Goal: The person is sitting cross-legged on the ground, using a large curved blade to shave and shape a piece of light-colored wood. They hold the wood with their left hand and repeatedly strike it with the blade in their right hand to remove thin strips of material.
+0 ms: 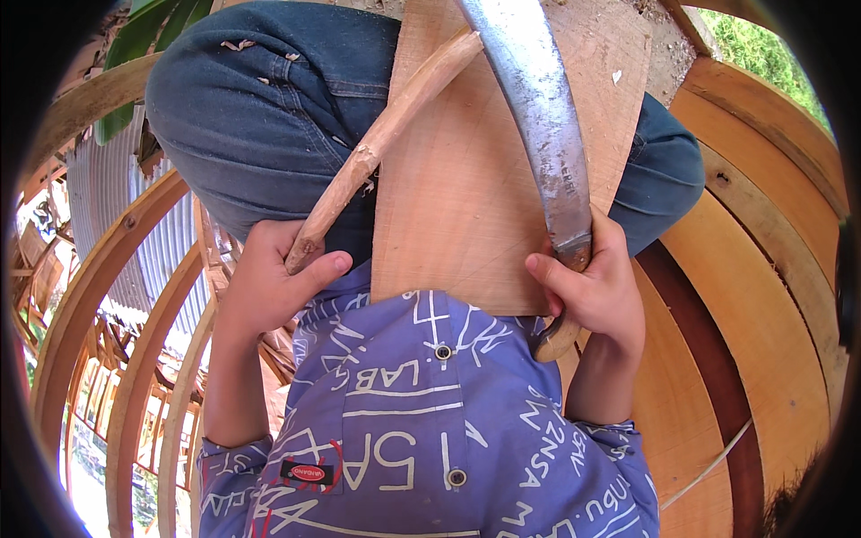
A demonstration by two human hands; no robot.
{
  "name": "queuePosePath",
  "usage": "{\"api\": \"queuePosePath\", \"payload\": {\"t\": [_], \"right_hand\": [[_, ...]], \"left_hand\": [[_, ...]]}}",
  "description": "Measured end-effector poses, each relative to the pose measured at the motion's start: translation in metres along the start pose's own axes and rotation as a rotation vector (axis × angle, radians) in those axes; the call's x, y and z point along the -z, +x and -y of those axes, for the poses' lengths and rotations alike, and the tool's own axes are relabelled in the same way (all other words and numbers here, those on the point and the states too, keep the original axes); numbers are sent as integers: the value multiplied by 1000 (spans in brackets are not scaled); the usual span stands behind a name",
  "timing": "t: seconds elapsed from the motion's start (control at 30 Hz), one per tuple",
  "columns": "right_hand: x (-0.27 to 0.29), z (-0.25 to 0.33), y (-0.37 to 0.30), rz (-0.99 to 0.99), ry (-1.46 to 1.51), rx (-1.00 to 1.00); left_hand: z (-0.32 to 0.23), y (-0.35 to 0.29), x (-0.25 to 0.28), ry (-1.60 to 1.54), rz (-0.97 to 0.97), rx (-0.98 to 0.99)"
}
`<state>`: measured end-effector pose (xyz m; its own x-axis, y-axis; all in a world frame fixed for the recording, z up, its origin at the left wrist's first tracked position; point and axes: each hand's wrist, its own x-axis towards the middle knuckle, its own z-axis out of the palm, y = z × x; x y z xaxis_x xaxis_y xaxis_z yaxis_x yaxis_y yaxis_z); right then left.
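Note:
My left hand (275, 280) is closed round the lower end of a peeled wooden stick (377, 143), which slants up to the right. In my right hand (596, 282) is the wooden handle of a machete, its wide, slightly curved steel blade (538, 121) pointing up and away from me. The stick's far end meets the blade's left edge near the top of the view. Beneath both lies a broad pale board (466, 224), resting across my lap between my knees. The blade's tip is cut off by the upper edge of the view.
Wooden planks (717, 296) with dark gaps lie on the right. Curved-looking timber beams (126, 242) stand on the left, with corrugated metal sheets (99, 206) and scattered wood lower down behind them. Green leaves (134, 54) show at upper left. Small shavings cling to my trousers (260, 108).

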<state>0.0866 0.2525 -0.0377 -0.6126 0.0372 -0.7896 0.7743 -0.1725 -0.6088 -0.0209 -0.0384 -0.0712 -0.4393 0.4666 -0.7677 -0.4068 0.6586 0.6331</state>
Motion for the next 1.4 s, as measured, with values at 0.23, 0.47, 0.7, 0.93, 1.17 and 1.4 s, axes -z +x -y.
{"api": "queuePosePath", "payload": {"t": [0.23,0.47,0.7,0.93,1.17,1.4], "right_hand": [[2,-2,4,73,119,-37],[2,-4,6,127,189,-90],[-19,0,0,-204,-226,72],[-1,1,-8,22,65,-51],[-2,-5,-12,10,77,-51],[-25,-8,-10,-202,-274,115]], "left_hand": [[4,0,1,-66,14,4],[4,0,5,-76,38,3],[2,1,0,-26,-16,34],[2,-1,5,-67,21,2],[1,2,-1,30,16,39],[-2,2,-4,114,-37,-1]]}}
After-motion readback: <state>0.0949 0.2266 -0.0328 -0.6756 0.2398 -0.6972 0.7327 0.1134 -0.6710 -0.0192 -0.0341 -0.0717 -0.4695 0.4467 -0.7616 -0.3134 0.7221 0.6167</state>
